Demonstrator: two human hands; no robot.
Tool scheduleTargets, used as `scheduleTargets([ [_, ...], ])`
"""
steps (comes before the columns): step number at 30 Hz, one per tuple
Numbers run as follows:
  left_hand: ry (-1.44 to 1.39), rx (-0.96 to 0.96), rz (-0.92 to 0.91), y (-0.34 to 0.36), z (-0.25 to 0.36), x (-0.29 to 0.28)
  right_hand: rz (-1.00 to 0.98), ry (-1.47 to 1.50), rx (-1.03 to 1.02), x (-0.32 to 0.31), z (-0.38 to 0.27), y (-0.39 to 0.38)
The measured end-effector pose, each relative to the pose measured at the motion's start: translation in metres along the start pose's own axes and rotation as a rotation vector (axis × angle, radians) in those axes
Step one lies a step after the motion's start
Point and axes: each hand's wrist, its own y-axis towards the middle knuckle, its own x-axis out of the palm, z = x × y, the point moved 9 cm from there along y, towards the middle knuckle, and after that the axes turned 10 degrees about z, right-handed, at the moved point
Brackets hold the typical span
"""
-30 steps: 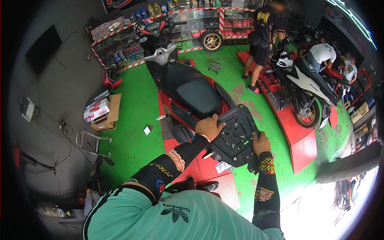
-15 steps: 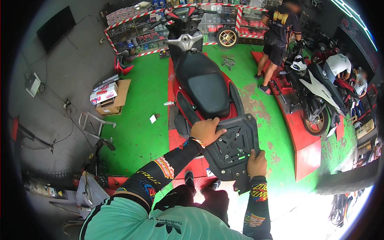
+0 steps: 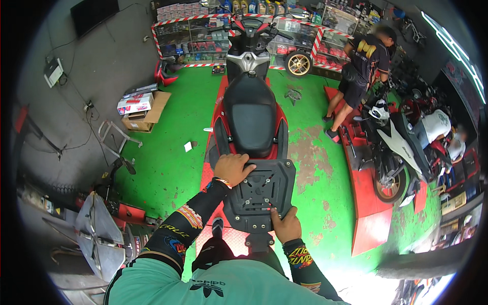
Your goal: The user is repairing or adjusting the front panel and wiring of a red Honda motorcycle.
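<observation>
The black rack plate (image 3: 259, 195) sits at the tail of the red and black scooter (image 3: 250, 109), right behind its black seat (image 3: 251, 119), and both of the person's hands are on it. The left hand (image 3: 232, 169) lies over the plate's front left corner, where it meets the seat, fingers curled down over the edge and pressed against it. The right hand (image 3: 286, 225) grips the plate's rear edge, thumb on top and the other fingers tucked under, out of sight. The plate lies flat, its bolt holes and slots facing up. The scooter stands on a red lift ramp (image 3: 211, 165) above the green floor (image 3: 168, 152). To the right of the scooter another person (image 3: 362, 71) bends over a white motorcycle (image 3: 394, 147). To its left, cardboard boxes (image 3: 140, 109) rest near the grey wall.
</observation>
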Motion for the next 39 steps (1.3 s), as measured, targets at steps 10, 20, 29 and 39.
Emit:
scheduleTargets([
  [10, 0.028, -0.051, -0.08, 0.022, 0.0, 0.0, 0.278, -0.057, -0.755, -0.062, -0.127, 0.147],
  [20, 0.035, -0.037, -0.03, 0.019, -0.003, 0.003, 0.137, -0.194, -0.848, 0.032, -0.149, 0.154],
  [29, 0.047, -0.11, -0.164, -0.01, -0.003, 0.008, -0.083, -0.219, -0.633, 0.048, -0.128, 0.146],
  [39, -0.08, -0.096, -0.26, -0.02, -0.013, -0.005, -0.079, -0.159, -0.713, 0.04, -0.141, 0.118],
])
